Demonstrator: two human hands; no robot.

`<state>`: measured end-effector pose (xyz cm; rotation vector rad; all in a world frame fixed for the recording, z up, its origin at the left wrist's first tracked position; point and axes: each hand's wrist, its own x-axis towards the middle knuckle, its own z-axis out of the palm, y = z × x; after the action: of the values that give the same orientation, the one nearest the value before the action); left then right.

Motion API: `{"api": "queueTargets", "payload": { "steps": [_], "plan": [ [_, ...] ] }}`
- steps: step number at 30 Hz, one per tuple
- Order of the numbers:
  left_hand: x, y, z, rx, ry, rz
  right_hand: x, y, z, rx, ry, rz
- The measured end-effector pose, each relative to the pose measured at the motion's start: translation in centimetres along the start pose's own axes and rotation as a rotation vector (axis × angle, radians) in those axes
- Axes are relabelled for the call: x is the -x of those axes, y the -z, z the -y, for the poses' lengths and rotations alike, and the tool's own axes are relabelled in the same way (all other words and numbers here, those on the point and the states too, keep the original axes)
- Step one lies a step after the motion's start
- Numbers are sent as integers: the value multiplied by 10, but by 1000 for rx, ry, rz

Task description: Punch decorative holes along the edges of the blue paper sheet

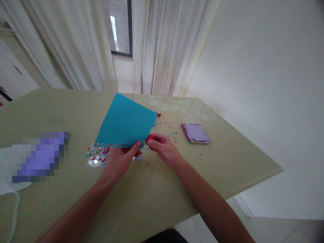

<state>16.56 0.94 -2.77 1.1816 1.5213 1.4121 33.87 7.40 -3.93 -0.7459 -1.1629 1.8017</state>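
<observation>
A square sheet of blue paper [126, 119] is tilted up in front of me, with a row of small punched holes along its lower edge. My left hand [121, 157] pinches that edge, thumb on top and fingers beneath. At the sheet's lower right corner, my right hand [163, 146] grips a small red craft punch [149, 139], which meets the paper there. Part of the punch is hidden by my fingers. Under and beside the sheet lies a heap of colourful paper confetti [97, 153], partly covered by the paper and my left hand.
A stack of edge-punched paper squares [196, 132], lilac on top, lies to the right. Behind the blue sheet sits another small red object [159, 114]. Loose confetti bits [174, 133] dot the table [227, 168]. A blurred purple item [42, 157] and a white cord [15, 216] are at left.
</observation>
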Motion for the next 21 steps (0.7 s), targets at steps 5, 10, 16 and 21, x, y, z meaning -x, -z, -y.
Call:
{"api": "queueTargets", "payload": {
  "steps": [5,10,16,21],
  "plan": [
    [0,0,3,-31,-24,24,0,1,1,-8,-22,-53],
    [1,-1,8,-109,6,71,2,-1,1,-59,-79,-32],
    [2,-2,8,-82,-21,71,3,-4,2,-57,-106,-15],
    [3,-2,4,-72,-6,79,3,-6,3,-43,-94,-35]
  ]
}}
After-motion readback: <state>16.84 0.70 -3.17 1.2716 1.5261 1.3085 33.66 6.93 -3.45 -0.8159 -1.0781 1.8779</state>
